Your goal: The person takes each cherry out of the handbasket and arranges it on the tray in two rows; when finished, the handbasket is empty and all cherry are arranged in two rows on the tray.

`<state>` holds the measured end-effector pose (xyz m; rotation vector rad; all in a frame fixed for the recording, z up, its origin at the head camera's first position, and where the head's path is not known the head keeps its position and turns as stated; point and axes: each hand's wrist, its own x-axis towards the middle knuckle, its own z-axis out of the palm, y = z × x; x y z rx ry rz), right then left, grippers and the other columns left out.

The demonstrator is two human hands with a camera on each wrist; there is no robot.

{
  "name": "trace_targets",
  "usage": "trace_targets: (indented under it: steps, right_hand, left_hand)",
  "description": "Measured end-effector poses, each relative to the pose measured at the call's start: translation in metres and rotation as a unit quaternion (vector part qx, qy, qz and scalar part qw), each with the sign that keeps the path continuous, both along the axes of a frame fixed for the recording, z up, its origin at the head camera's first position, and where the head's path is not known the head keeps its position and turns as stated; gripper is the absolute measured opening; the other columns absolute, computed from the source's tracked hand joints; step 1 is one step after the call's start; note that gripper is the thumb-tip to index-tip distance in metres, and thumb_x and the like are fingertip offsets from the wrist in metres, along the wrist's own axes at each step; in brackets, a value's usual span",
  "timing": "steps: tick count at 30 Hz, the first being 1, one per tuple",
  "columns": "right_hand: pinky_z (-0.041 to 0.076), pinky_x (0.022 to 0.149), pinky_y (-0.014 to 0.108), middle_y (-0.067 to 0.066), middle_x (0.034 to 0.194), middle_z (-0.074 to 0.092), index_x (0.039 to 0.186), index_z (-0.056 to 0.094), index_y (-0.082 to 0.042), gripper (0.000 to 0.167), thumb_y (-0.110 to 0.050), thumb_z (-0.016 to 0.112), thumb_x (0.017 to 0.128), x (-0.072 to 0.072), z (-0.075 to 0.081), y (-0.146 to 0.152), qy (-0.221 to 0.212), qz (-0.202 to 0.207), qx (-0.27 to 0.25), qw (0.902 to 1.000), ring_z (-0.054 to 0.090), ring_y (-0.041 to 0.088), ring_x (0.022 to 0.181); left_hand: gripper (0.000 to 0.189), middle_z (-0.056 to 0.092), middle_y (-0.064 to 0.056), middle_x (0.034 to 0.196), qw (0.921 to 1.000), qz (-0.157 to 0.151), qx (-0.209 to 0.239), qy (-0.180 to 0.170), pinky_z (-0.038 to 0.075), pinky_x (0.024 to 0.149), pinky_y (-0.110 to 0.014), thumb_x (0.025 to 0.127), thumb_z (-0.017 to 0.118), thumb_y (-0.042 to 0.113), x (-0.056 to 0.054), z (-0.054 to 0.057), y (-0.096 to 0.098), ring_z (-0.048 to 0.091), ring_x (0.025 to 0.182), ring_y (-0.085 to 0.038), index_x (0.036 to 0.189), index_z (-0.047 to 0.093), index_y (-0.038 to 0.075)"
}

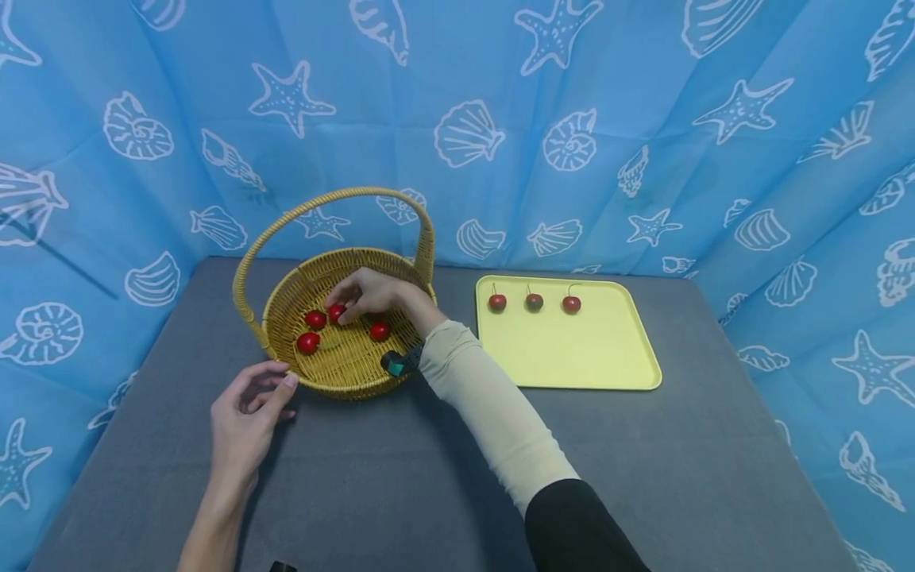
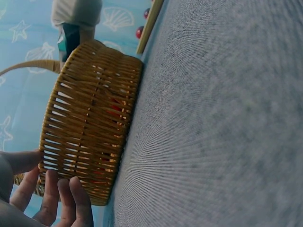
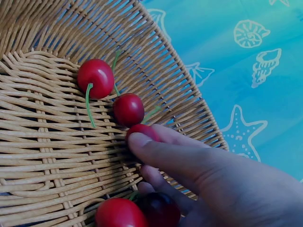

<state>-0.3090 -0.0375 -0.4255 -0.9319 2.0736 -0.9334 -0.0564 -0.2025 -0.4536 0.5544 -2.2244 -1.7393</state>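
Observation:
A wicker basket [image 1: 366, 388] with a tall arched handle stands on the left side of the table. My left hand [image 1: 246, 409] pinches its front left rim between thumb and fingers; in the left wrist view those fingers lie against the woven wall [image 2: 90, 113]. Inside the basket, my right hand [image 1: 375, 292] pinches a red cherry [image 3: 142, 134] between thumb and forefinger. Right beside it lies another cherry [image 3: 128, 109], with one more [image 3: 96, 78] beyond. A red cherry [image 3: 119, 213] and a darker one [image 3: 160, 208] sit below the right hand's fingers.
To the right of the basket lies a yellow tray [image 1: 572, 349]. Three stemmed cherries form a row along its back edge, the middle one [image 1: 534, 302] darker. The basket's handle [image 1: 343, 193] arches behind the right hand. A blue shell-patterned curtain [image 1: 500, 191] borders the grey table [image 1: 400, 485].

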Motion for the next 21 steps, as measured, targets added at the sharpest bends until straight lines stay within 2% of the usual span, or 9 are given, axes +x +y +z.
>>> trace_targets:
  steps: [4,10,21]
  right_hand:
    - [0.059,0.102,0.026,0.01,0.138,0.073,0.137,0.072,-0.008,0.036,-0.013,0.077,0.102,-0.001,0.003,0.004,0.019,0.003,-0.018,0.9997,0.067,0.022,0.129]
    - [0.055,0.113,0.03,0.007,0.143,0.071,0.14,0.07,-0.006,0.041,-0.019,0.077,0.102,-0.001,0.019,0.013,0.018,-0.006,-0.052,0.9985,0.062,0.021,0.139]
    - [0.054,0.111,0.027,0.003,0.137,0.074,0.138,0.071,-0.008,0.041,-0.022,0.079,0.101,0.005,0.047,0.031,0.024,-0.014,-0.099,0.9947,0.064,0.014,0.131]
  left_hand:
    - [0.035,0.07,0.011,0.101,1.0,-0.002,0.006,-0.004,0.066,0.067,-0.024,0.102,0.08,0.027,0.0,-0.001,-0.001,0.074,0.081,-0.01,0.131,0.071,0.01]
    - [0.035,0.07,0.012,0.1,0.9998,-0.003,0.018,-0.006,0.066,0.067,-0.025,0.101,0.08,0.025,-0.001,0.001,-0.001,0.074,0.08,-0.01,0.131,0.071,0.009]
    - [0.035,0.071,0.012,0.1,0.9995,0.002,0.028,-0.016,0.066,0.066,-0.025,0.101,0.08,0.026,-0.001,0.002,0.0,0.074,0.079,-0.01,0.131,0.071,0.01]
